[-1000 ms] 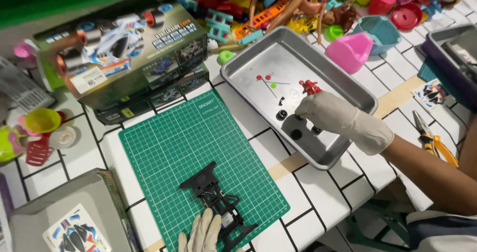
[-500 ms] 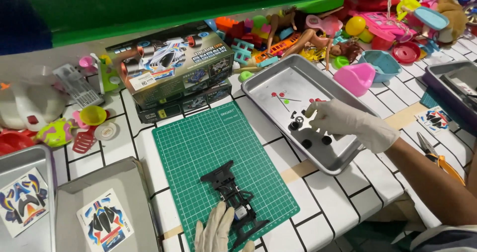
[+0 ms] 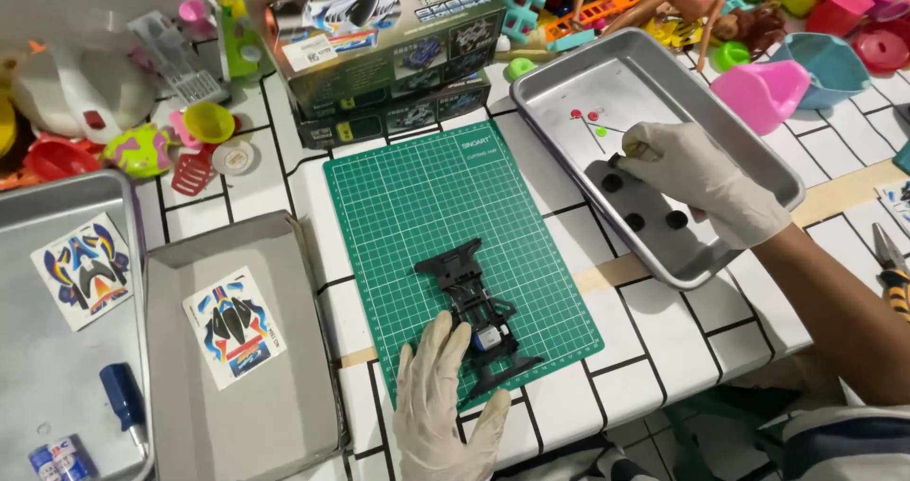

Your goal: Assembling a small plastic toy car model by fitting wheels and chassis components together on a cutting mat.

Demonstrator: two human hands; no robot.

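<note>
Black toy-car chassis [image 3: 477, 318] lies near the 6 o'clock edge of a green cutting mat [image 3: 455, 225] on the white-tiled counter [image 3: 682, 320], its long axis running from 11 to 5 o'clock. A person's gloved left hand [image 3: 444, 405] rests flat at the chassis's 8 o'clock side, fingers spread and touching its near end, holding nothing. The gloved right hand [image 3: 706, 180] reaches into a metal tray [image 3: 758, 149] at the mat's 2 o'clock, its fingertips pinched together over small parts; whether they hold one cannot be told. Three black wheels [image 3: 633, 221] lie just beside that hand at its 8 o'clock, and small red and green pins [image 3: 586, 119] sit toward the tray's far end. The tray's near corner comes close to the counter's front edge. Open mat stretches from the chassis toward 12 o'clock, up to stacked model-kit boxes [image 3: 389, 36]. At 9 o'clock, an open cardboard lid [image 3: 237, 348] with a sticker sheet [image 3: 233, 326] lies just beside the mat's left edge. Coloured plastic toys [image 3: 758, 26] crowd the counter's far edge.
</note>
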